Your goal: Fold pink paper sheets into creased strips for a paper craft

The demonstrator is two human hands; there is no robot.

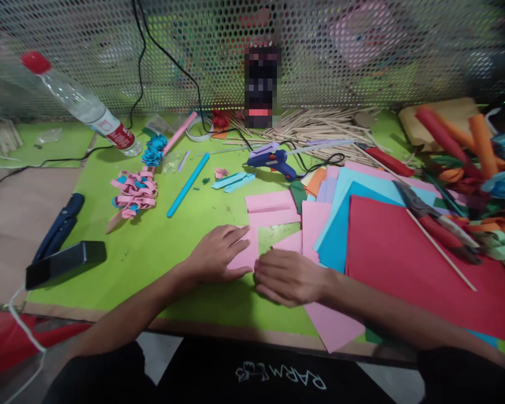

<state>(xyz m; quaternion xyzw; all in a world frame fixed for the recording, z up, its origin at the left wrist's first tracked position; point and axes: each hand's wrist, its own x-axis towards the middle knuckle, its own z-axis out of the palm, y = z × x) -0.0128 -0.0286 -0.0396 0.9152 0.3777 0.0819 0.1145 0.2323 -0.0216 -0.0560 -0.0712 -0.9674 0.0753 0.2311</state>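
A small piece of pink paper (243, 259) lies on the green table sheet (151, 247). My left hand (219, 253) rests flat on its left part, fingers stretched and slightly apart. At the paper's right edge is my right hand (288, 276), its fingers curled and pressed together; what they hold, if anything, is hidden. Just beyond the hands is another pink piece with a folded strip (273, 207). More pink sheets (334, 325) lie beside and under my right forearm.
Coloured sheets with a red one on top (404, 252) fill the right, with pliers (440, 224) on them. A blue glue gun (273, 161), wooden sticks (320, 126) and a blue paper tube (188, 185) lie farther back. Leftward are a bottle (92, 115), a stapler (61, 224) and a black box (65, 264).
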